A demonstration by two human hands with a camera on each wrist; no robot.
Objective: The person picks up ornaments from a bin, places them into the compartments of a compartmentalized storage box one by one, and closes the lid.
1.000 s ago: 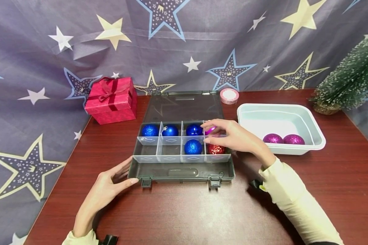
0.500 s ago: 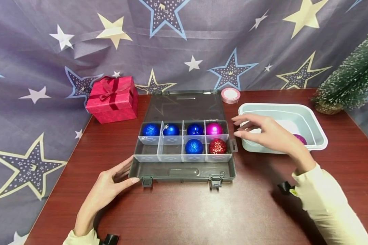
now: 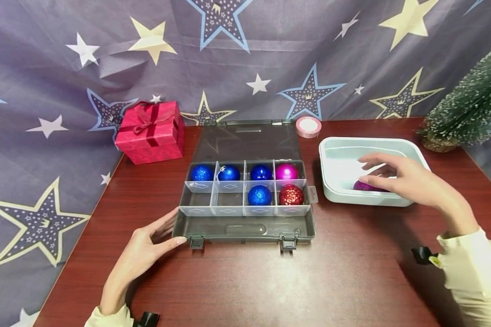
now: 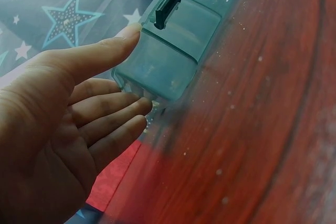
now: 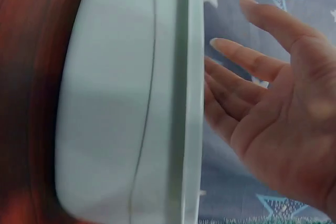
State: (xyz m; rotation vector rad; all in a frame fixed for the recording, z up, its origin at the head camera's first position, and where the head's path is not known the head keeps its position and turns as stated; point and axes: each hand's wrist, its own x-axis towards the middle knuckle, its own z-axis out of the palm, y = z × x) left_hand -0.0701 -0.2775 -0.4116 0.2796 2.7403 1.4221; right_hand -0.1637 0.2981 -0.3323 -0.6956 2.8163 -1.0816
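Observation:
My left hand (image 3: pixel 141 252) rests at the near left corner of a dark see-through compartment box (image 3: pixel 212 229), thumb along its front and fingers by its side. The left wrist view shows those fingers fairly straight. Up went the box lid, lying back. In its back row sit blue baubles (image 3: pixel 229 173) and a magenta bauble (image 3: pixel 286 172); in front of them are a blue glitter bauble (image 3: pixel 259 195) and a red bauble (image 3: pixel 291 195). My right hand (image 3: pixel 409 179) is over a pale plastic tub (image 3: pixel 331 195), fingers loosely bent above a purple glitter bauble (image 3: pixel 363 185) that it partly hides.
A red gift box (image 3: pixel 150 134) stands at the back left. Behind the compartment box is a roll of pink ribbon (image 3: pixel 308 127). At the back right stands a small frosted tree (image 3: pixel 466 104). A star-patterned cloth (image 3: pixel 237 68) hangs behind the table.
My right hand has left the magenta bauble in its compartment and moved right, over the tub with the purple baubles. The left hand stays at the box corner.

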